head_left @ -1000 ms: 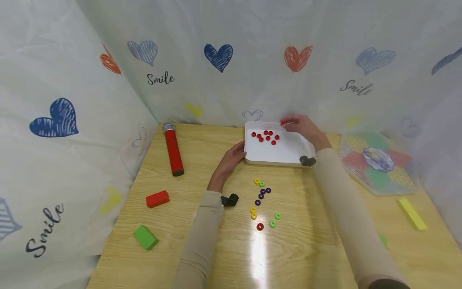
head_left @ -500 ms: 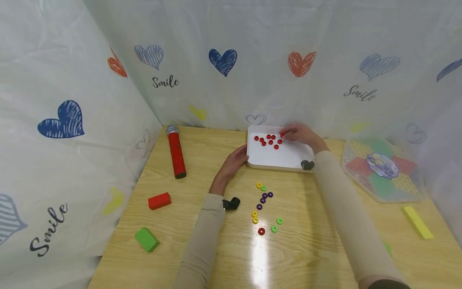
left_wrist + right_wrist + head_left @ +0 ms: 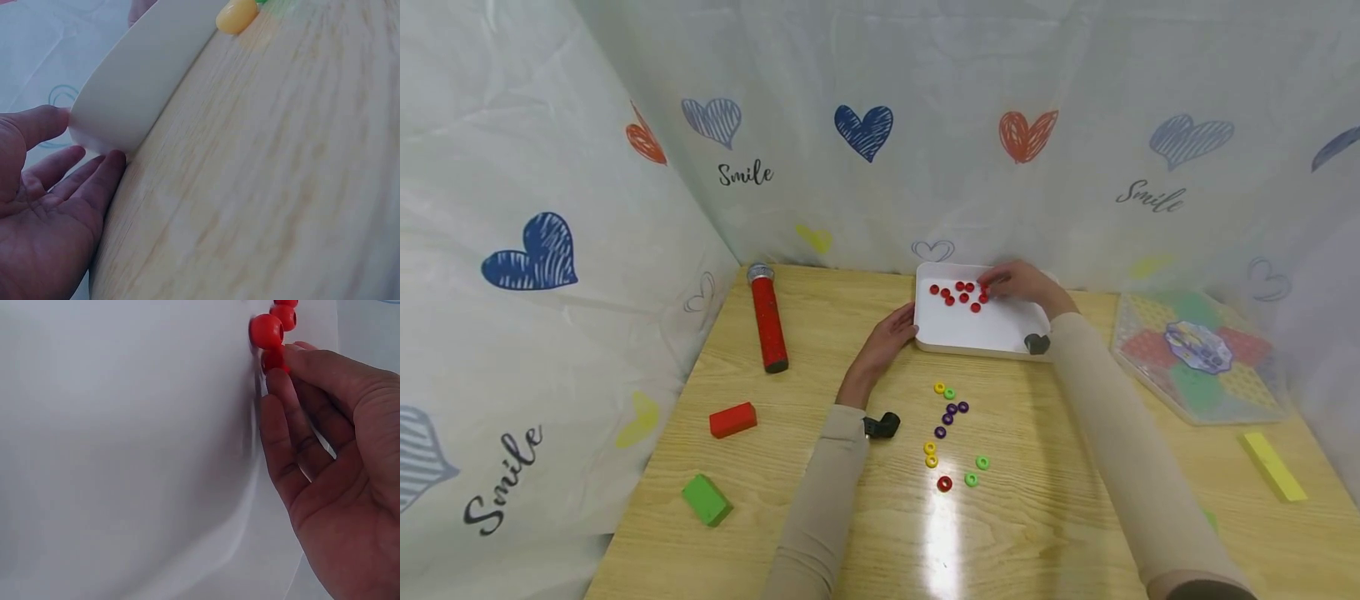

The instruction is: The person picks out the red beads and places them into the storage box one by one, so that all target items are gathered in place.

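Observation:
A white rectangular tray (image 3: 977,332) lies near the back of the table, with several red beads (image 3: 964,297) spread over its left half. My right hand (image 3: 1021,281) is over the tray, thumb and fingertips pinching a red bead (image 3: 274,360) low, close to the tray floor. Right beside that bead sits another red bead (image 3: 267,331), seen in the right wrist view. At the tray's left end my left hand (image 3: 883,340) rests with relaxed fingers; in the left wrist view its thumb and fingertips touch the tray's outer wall.
In front of the tray lie loose yellow, green and purple beads (image 3: 947,418) and one red bead (image 3: 945,483). A red microphone (image 3: 768,323), a red block (image 3: 733,420) and a green block (image 3: 706,500) are left. A patterned plastic case (image 3: 1198,354) and yellow block (image 3: 1273,467) are right.
My right hand has come down from the tray's far rim toward the red beads, carrying the red bead. My left hand stays at the tray's left end. The head view has shifted slightly.

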Tool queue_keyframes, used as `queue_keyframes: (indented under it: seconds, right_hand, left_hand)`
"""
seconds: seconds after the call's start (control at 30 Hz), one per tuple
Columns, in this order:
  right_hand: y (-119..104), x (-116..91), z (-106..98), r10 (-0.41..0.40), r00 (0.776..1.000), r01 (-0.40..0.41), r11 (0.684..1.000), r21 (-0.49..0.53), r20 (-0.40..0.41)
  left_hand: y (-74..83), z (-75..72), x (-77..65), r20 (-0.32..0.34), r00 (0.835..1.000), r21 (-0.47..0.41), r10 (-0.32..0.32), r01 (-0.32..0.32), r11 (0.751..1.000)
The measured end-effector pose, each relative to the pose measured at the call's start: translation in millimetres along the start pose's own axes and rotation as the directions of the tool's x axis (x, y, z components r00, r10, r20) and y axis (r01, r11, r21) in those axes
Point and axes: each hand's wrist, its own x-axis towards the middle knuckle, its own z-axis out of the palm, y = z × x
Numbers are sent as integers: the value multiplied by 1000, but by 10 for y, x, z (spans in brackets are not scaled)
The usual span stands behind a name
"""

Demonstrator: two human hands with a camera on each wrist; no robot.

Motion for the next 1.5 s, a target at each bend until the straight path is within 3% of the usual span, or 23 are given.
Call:
queue_keyframes:
  seconds: [0.3,0.5,0.63,0.8,1.07,1.23,1.5]
  right_hand:
    - [-48,-268,-111,7,999,-9,999,-39,-37]
    - [-327,-508,-106,-112,992,117,990,-78,59]
    - [-553,-709,38,-208,967,221,972,-77,149]
    - [-718,-977,356,-357,884,375,927,-4,302]
    - [-812,-1363,850,-434,736,440,890,119,519]
    - [-828,-1559,1010,-478,671,484,862,153,567]
    - [-757,-1743,1215,-575,583,561,796,227,574]
  left_hand:
    - [-80,30,-9,19,1000,21,-8,7,1000]
    - [-34,-12,32,7,1000,18,12,-12,1000]
    - [-11,-40,49,9,1000,26,5,-6,1000]
    - [-33,-52,76,9,1000,19,9,-9,1000]
    - [-42,-43,88,22,999,-12,30,-29,1000]
    - [-23,-31,88,20,999,-22,29,-28,999]
    - [-27,-37,81,9,1000,6,16,-16,1000]
